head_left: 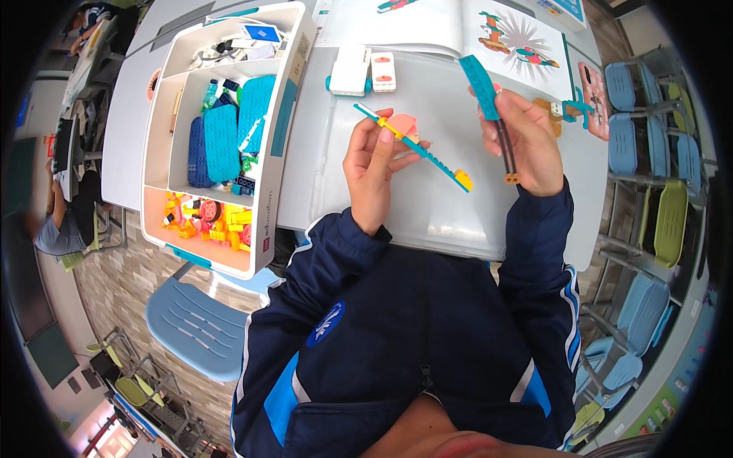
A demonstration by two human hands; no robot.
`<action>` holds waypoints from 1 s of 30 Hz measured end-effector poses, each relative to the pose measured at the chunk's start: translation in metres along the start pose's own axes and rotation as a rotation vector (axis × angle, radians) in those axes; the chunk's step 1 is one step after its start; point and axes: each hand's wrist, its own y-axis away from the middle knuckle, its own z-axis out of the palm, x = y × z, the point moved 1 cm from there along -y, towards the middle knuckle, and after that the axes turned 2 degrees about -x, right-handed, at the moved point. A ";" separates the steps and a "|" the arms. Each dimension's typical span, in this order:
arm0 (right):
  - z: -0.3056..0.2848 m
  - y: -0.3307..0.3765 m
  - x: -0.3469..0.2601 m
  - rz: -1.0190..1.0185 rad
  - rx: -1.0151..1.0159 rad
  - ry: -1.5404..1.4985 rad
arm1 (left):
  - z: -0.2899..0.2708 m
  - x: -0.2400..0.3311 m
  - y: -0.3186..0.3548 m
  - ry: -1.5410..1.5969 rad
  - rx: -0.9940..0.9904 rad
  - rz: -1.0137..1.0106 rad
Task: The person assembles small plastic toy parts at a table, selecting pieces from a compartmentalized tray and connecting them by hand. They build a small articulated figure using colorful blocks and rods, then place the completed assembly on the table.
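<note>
My left hand [374, 164] is closed on a long thin teal building-brick beam [437, 162], pinched between thumb and fingers. Yellow pieces sit along the beam and at its lower right end, and a pink translucent piece [402, 124] shows behind it. Up to the right, my right hand [528, 141] grips a teal brick piece [479, 85] with two dark rods below it, ending in a small orange-brown part [511, 179]. The two assemblies are apart, both raised over a translucent grey tray [458, 229]. My right fingers partly hide the rods.
A white sorting bin [263, 229] of coloured bricks stands at the left. Beyond the tray lie a white block [350, 69], a white-and-red block [383, 72] and an open picture booklet [427, 30]. A small brown-and-teal build [574, 111] and pink case [593, 85] are at the right.
</note>
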 end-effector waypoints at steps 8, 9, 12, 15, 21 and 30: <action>0.007 -0.007 0.020 -0.014 0.099 0.153 | 0.003 0.002 0.003 -0.063 -0.072 -0.059; 0.008 -0.007 0.021 -0.003 0.071 0.143 | 0.002 0.001 0.002 -0.046 -0.073 -0.053; 0.010 -0.006 0.021 0.042 0.013 0.106 | 0.002 0.000 0.002 -0.036 -0.086 -0.049; 0.006 -0.006 0.022 0.060 -0.059 0.139 | 0.007 0.004 0.003 -0.097 -0.090 -0.054; 0.002 -0.008 0.025 0.114 -0.124 0.100 | 0.008 0.002 0.003 -0.121 -0.126 -0.063; 0.002 -0.008 0.026 0.112 -0.128 0.083 | 0.007 0.002 0.003 -0.128 -0.163 -0.081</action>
